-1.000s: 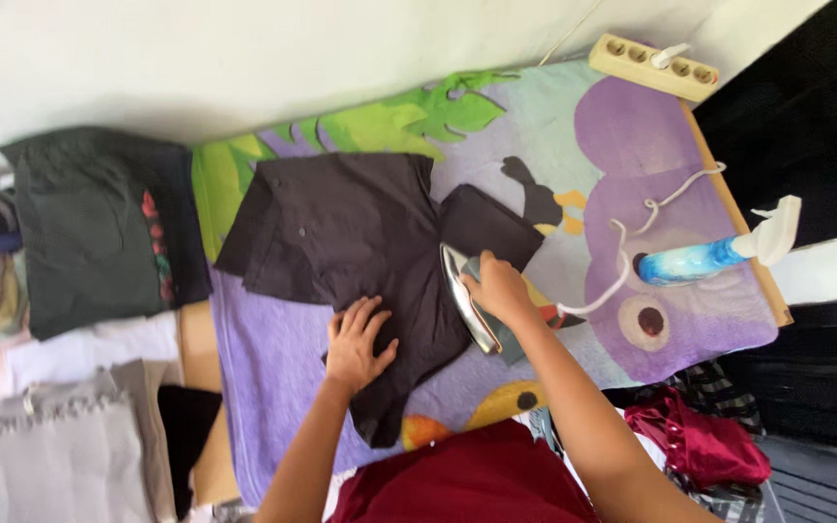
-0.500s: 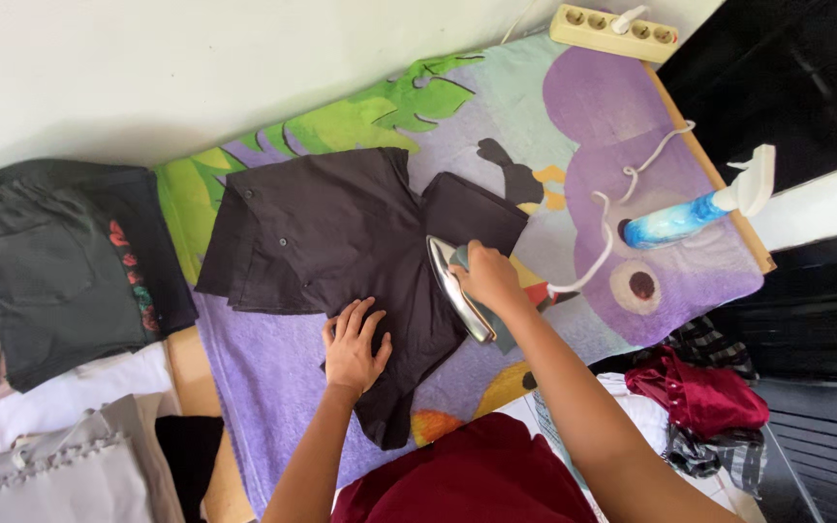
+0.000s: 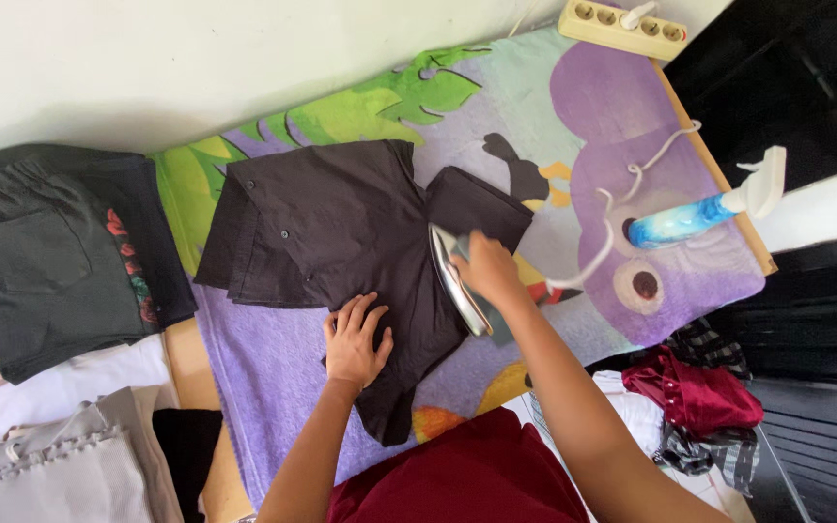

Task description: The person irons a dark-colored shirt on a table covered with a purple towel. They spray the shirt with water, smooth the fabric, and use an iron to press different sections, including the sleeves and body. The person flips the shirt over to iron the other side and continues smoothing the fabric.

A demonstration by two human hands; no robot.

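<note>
Towel (image 3: 273,378), purple with green leaves and cartoon shapes, covers the surface and carries nearly everything; on its middle lies a dark shirt (image 3: 341,228), spread flat, its long axis running from the collar end at the left down toward the person's body, one sleeve folded out to the right; left of the towel sits a pile of folded dark clothes (image 3: 50,252), and below that some pale folded fabric (image 3: 60,465); at the lower right a heap of red cloth (image 3: 695,392) waits off the edge. A blue-and-white spray bottle (image 3: 695,213) lies on its side at the towel's right end, a white cord (image 3: 622,208) curling past it, with a beige power strip (image 3: 622,27) at the top edge. The iron (image 3: 457,281) rests on the shirt's right side, its soleplate edge catching light; the right hand (image 3: 486,269) is closed round its handle. The left hand (image 3: 356,339) lies flat with fingers spread on the shirt's lower part, just left of the iron, so unpressed cloth lies leftward.
</note>
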